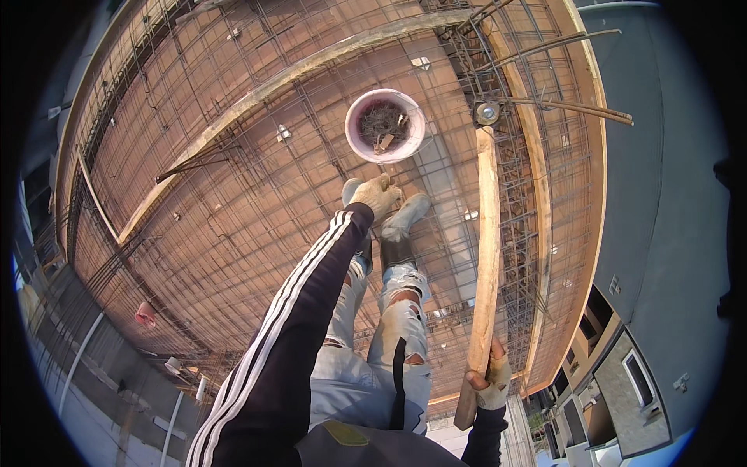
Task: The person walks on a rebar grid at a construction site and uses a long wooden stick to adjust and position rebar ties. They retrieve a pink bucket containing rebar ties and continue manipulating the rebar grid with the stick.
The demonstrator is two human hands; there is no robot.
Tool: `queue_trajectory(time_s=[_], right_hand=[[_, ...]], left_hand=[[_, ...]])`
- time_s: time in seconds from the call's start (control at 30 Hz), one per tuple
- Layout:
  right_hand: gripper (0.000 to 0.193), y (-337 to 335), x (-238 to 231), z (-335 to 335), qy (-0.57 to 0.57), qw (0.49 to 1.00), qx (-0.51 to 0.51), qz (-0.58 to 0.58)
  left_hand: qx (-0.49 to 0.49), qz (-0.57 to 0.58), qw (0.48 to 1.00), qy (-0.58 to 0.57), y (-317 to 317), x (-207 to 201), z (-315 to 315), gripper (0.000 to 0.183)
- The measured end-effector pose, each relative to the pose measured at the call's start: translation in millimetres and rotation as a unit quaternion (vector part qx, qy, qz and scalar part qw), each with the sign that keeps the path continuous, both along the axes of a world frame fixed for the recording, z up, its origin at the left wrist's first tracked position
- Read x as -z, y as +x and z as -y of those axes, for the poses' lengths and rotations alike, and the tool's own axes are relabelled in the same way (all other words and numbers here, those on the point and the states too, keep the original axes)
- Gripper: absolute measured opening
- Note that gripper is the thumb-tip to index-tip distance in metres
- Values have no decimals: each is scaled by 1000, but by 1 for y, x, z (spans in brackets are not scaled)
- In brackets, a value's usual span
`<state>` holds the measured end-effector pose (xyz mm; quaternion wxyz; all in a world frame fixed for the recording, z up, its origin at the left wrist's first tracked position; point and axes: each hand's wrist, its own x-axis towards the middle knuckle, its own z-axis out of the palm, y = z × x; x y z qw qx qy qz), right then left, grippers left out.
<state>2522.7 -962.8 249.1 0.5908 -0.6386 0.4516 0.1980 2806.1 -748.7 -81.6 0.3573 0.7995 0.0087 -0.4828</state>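
My left hand [377, 195], in a pale work glove, is closed in front of my boots, just on the near side of a pinkish bucket [352, 134]. Whatever it may hold is hidden. Dark thin scraps and a few light pieces lie in the bucket. My right hand [493, 380], in a glove with bare fingertips, grips the near end of a long wooden beam [485, 257] at lower right. At the beam's far end is a round metal piece [487, 114]; I cannot tell whether it is fixed to the wood.
A grid of steel bars [257, 187] covers the reddish formwork deck, and my boots [406, 216] stand on it. A curved-looking timber [272, 87] crosses at left. Loose rebar ends [599, 113] jut past the deck's right edge. A red object [145, 314] lies far left.
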Motion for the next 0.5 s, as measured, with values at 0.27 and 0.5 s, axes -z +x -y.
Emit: queue_trajectory(time_s=[0.27,0.5], right_hand=[[104,-21,83,20,47,990,88,-103],[101,-41,110,27,33,991,81,-104]], left_hand=[[225,123,966,19,19,147,115,44],[227,137,962,66,20,200,159,54]])
